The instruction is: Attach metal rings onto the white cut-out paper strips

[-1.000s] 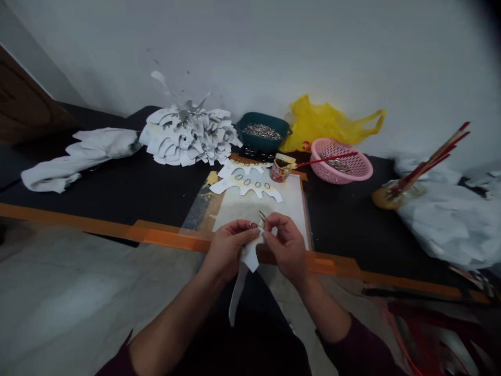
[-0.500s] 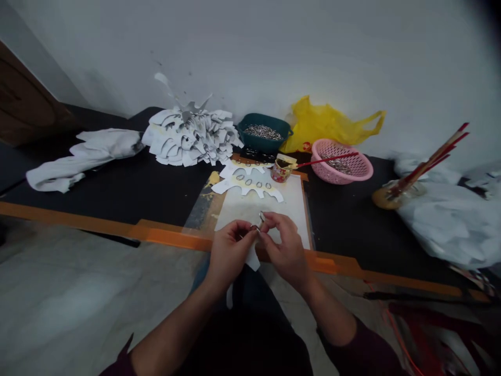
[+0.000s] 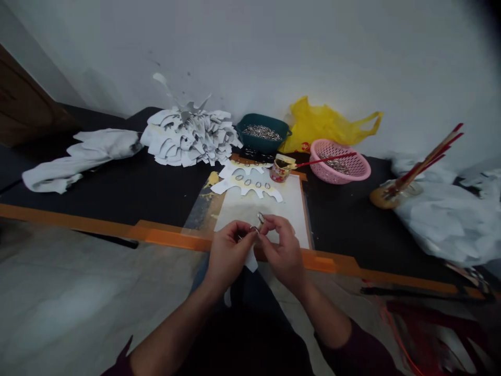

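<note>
We see the left hand (image 3: 229, 254) and the right hand (image 3: 285, 254) held close together just above the near edge of the table, both curled nearly shut with the fingertips almost meeting. The left hand's thumb and fingers pinch the top of a white paper cut-out (image 3: 251, 264), which hangs down between the wrists, and a small metal ring (image 3: 254, 228) sits right at those fingertips. The right hand's thumb and forefinger hold a small metal piece (image 3: 260, 217) up against that ring, though the fingers hide most of the grip. Just beyond the hands lies a pale paper sheet (image 3: 258, 207) on a stained board. At its far end are more cut-outs (image 3: 246, 181) with rings set along them, then a small jar (image 3: 279, 169) smeared with yellow paste, with a red-handled brush (image 3: 326, 159) running from it toward a pink basket (image 3: 340, 175) of metal bits. Behind these are a green tub (image 3: 262, 133) full of rings and a yellow plastic bag (image 3: 329, 122) against the wall. To the left sit a heap of paper cut-outs (image 3: 190, 138) and a crumpled white cloth (image 3: 78, 159). To the right, red-handled brushes (image 3: 426, 156) lean from a round dish beside a white plastic sheet (image 3: 442, 219).
</note>
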A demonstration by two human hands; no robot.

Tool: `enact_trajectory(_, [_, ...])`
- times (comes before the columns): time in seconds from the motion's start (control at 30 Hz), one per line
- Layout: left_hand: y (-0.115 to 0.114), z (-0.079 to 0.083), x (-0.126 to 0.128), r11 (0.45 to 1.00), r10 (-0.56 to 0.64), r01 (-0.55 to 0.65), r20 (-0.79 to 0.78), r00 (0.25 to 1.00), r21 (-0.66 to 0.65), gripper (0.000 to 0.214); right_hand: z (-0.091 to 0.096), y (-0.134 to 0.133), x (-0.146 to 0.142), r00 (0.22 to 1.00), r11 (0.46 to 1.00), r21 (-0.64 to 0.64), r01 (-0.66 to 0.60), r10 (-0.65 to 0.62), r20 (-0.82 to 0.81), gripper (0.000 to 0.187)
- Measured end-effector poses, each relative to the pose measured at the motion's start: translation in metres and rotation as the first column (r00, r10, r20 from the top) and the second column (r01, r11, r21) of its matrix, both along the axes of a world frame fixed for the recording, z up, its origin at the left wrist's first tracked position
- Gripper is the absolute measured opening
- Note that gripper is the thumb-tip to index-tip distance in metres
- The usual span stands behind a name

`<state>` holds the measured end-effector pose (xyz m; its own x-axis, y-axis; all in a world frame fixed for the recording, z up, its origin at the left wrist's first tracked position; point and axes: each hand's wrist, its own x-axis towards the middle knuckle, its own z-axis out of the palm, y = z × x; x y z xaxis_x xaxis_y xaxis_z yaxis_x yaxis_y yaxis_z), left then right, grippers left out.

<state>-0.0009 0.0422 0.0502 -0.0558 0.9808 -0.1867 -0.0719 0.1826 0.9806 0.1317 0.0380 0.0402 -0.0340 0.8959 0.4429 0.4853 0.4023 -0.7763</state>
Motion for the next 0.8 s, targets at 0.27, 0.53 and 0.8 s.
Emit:
enact_trajectory(0.27, [0.003,-0.001,-0.002,0.996,0.028,-0.008,0.230,0.973,-0.087,0.018,-0.013,-0.005,-0.005,0.985,0.997,-0.075,0.034,-0.046,-0.166,0.028])
enact_trajectory(0.53, [-0.001,-0.009,-0.003,1.000,-0.015,0.015,0.012,1.000,0.016,0.019,-0.003,-0.003,-0.005,1.000,0.997,-0.070,0.022,-0.023,-0.019,0.027])
enact_trajectory(0.8, [-0.003,-0.008,-0.007,0.998,-0.004,0.008,-0.068,0.998,0.055,0.018,0.001,-0.005,0.000,1.000,1.000,-0.030,-0.008,0.009,0.029,0.010])
